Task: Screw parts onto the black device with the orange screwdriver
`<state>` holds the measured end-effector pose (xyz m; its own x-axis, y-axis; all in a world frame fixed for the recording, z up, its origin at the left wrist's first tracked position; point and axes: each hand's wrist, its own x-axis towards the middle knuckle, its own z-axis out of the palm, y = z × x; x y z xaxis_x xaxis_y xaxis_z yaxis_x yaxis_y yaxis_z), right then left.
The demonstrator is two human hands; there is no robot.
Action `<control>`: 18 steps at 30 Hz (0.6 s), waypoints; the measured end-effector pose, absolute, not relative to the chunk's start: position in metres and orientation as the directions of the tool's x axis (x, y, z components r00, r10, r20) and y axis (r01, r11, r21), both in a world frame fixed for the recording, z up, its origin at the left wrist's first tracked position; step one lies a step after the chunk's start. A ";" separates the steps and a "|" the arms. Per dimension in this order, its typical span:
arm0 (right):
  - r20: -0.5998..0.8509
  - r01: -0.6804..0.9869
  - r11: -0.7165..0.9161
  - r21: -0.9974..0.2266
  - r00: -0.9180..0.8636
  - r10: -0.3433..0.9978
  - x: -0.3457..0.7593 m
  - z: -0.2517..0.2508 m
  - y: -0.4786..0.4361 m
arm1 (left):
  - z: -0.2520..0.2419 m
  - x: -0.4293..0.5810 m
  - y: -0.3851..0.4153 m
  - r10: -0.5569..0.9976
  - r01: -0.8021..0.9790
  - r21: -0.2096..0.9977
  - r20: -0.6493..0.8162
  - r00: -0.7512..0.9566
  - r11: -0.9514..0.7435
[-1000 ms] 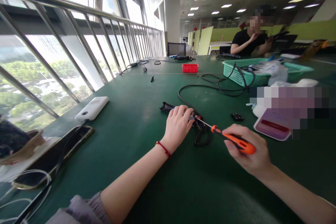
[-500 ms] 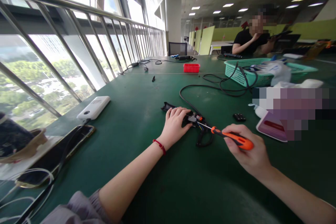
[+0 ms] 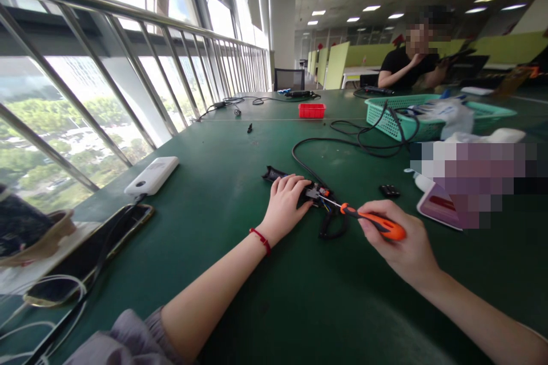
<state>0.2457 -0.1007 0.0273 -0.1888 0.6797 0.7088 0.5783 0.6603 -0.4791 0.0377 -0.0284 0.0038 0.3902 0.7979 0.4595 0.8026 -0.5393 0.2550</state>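
My left hand (image 3: 287, 199) is wrapped over a black handheld device (image 3: 274, 174) that lies on the green table, its inner parts and coloured wires exposed to the right of my fingers. A black cable runs from the device toward the back. My right hand (image 3: 402, 236) grips an orange and black screwdriver (image 3: 385, 227). The screwdriver's thin shaft points left, and its tip is at the device's open section, close to my left thumb. Whether the tip sits on a screw is too small to tell.
A small black part (image 3: 389, 190) lies right of the device. Farther back are a red tray (image 3: 311, 110) and a green basket (image 3: 387, 120) with cables. A white power bank (image 3: 152, 175) and a phone (image 3: 89, 256) lie left. A person (image 3: 406, 68) sits across the table.
My right hand and the screwdriver have shifted slightly left, with the tip a little farther left over the device. My left hand has stayed in place.
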 end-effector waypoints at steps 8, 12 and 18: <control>0.746 0.584 0.679 -0.445 -0.177 0.642 0.249 0.028 -0.102 | 0.009 0.036 -0.029 0.796 0.808 0.245 0.465 0.387 -0.536; 0.735 0.588 0.674 -0.447 -0.187 0.651 0.247 0.028 -0.102 | 0.006 0.036 -0.028 0.787 0.806 0.234 0.477 0.392 -0.543; 0.722 0.604 0.654 -0.455 -0.180 0.668 0.248 0.028 -0.102 | 0.007 0.037 -0.029 0.786 0.806 0.237 0.481 0.388 -0.542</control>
